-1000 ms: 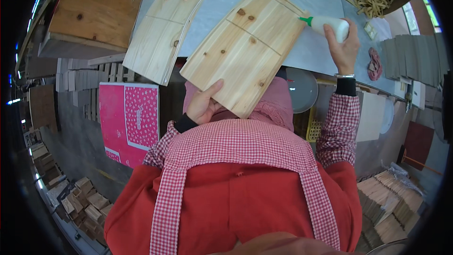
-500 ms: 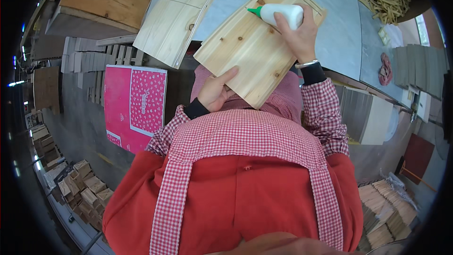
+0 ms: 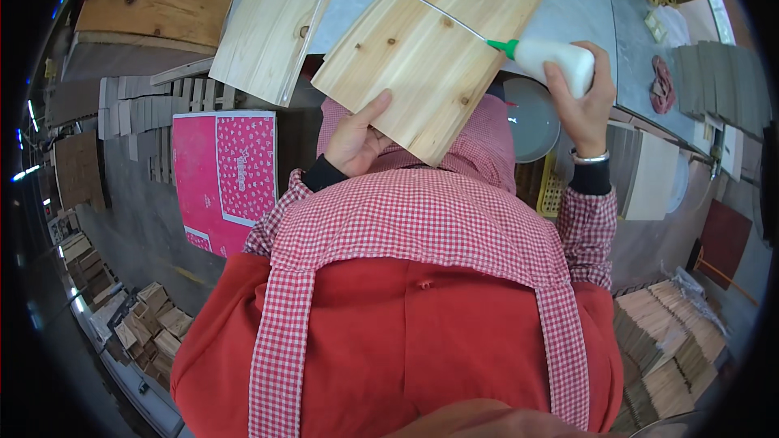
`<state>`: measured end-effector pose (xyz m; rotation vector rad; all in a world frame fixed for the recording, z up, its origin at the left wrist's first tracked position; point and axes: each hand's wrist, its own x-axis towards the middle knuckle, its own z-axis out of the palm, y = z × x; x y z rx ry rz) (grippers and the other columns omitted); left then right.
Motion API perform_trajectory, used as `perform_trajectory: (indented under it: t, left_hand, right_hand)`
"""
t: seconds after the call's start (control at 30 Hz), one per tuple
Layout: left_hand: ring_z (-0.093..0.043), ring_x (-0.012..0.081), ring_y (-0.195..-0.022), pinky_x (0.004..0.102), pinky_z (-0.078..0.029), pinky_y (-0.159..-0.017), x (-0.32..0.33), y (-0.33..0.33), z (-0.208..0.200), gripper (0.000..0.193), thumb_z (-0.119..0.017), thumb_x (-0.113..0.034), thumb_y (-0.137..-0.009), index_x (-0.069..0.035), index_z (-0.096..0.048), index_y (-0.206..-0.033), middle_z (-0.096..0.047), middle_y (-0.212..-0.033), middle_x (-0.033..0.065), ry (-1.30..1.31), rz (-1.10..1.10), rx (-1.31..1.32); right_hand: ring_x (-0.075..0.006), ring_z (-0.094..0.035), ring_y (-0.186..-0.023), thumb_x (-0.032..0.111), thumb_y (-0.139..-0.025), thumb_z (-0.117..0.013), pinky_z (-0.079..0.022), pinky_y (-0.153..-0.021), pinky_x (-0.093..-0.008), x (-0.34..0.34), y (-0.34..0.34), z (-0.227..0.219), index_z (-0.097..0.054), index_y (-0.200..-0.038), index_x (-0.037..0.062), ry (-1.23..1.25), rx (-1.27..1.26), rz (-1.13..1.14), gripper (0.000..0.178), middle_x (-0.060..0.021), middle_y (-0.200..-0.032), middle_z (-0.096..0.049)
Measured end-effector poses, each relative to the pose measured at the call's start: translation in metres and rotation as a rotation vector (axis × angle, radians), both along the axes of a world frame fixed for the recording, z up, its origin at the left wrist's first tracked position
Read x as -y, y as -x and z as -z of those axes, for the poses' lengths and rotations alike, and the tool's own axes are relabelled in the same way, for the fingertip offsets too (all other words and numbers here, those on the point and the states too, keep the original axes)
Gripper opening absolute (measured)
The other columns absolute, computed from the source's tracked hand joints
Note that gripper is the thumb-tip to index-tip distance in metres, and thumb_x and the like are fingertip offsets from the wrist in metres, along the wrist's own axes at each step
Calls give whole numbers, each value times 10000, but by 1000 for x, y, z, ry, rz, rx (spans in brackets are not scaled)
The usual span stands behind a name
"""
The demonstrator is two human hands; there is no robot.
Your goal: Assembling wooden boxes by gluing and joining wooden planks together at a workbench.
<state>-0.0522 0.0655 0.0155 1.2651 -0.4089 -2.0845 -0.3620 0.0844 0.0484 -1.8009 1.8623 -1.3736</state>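
Head view shows us the wooden board [image 3: 430, 57] at twelve o'clock, its seven-o'clock edge clasped by our left hand [image 3: 353, 143], thumb on top, while at two o'clock our right hand [image 3: 587, 105] is wrapped around the white bottle [image 3: 545, 58].

Since half a second ago, the right hand [image 3: 586, 105] has swept the bottle [image 3: 548, 57] from near the board's [image 3: 422, 61] left edge to its right edge; the groove [image 3: 442, 11], dark before, is now white.
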Motion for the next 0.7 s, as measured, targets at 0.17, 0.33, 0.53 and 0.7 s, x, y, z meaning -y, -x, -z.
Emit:
perform_trajectory:
  t: [0.17, 0.33, 0.53, 0.7]
  left_hand:
    - [-499, 303, -1229, 485, -473, -992, 0, 3, -8, 612, -613, -213, -915, -51, -271, -1397, -458, -1338, 191, -16, -46, -32]
    - [-479, 310, -1250, 507, -438, -1017, 5, 7, -22, 586, -577, -256, -936, -46, -287, -1401, -452, -1363, 174, -47, -148, -113]
    - [-453, 323, -1274, 549, -418, -1018, 7, -1, -9, 590, -553, -244, -945, -53, -261, -1421, -428, -1393, 170, -12, -160, -418]
    - [-439, 329, -1287, 527, -394, -1046, 2, -1, -6, 611, -536, -270, -951, -55, -236, -1438, -414, -1403, 191, 31, -53, -301]
  right_hand:
    - [-131, -593, -716, 181, -824, -721, -496, -544, -255, -23, 12, 13, -529, -1097, 20, -47, 181, 104, 370, -72, -888, -599]
    - [-118, -573, -645, 224, -862, -678, -455, -488, -230, -32, 14, 14, -523, -1098, 10, -82, 533, 170, 353, -66, -874, -593]
    - [-126, -554, -564, 264, -889, -644, -431, -460, -235, -26, 8, 12, -521, -1076, -11, 77, 876, 153, 354, -76, -833, -601]
    - [-132, -565, -525, 268, -883, -661, -452, -450, -243, 5, 26, 15, -519, -1006, -13, 218, 952, 325, 338, -96, -807, -604]
